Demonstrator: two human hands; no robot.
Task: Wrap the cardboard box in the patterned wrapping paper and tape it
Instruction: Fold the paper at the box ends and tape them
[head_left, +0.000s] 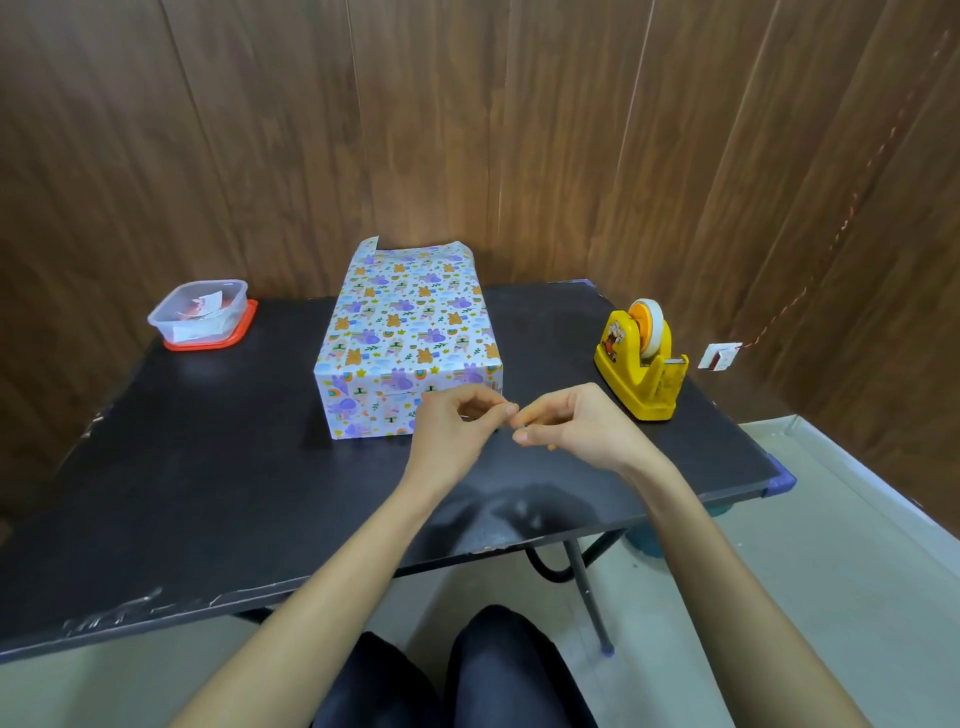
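The left hand (457, 421) and the right hand (576, 423) meet tip to tip above the worktop (208, 467), both with fingers curled in and thumb pressed against forefinger in a fine pinch. Whatever sits between those fingertips is too small to make out. The left hand overlaps the lower right corner of the box's near end as seen from the head camera; I cannot tell if it touches it. Both bare forearms reach in from the near edge, over knees in dark trousers (452, 675).

Just beyond the hands lies the box (410, 322), lengthwise on the middle of the black worktop with its far end toward the wall. The wrapping paper (374, 405), white with purple and orange animal figures, covers its top, left side and near end, so no cardboard shows. At the far end a paper edge sticks up at the left corner.

To the right, well apart from the box, a yellow tape dispenser (641, 364) stands near the worktop's right edge, carrying a tape roll (649, 325). At the far left corner a clear plastic container (200, 309) with paper scraps inside rests on a red lid (208, 343). Dark wood panelling (467, 130) lines the walls behind.
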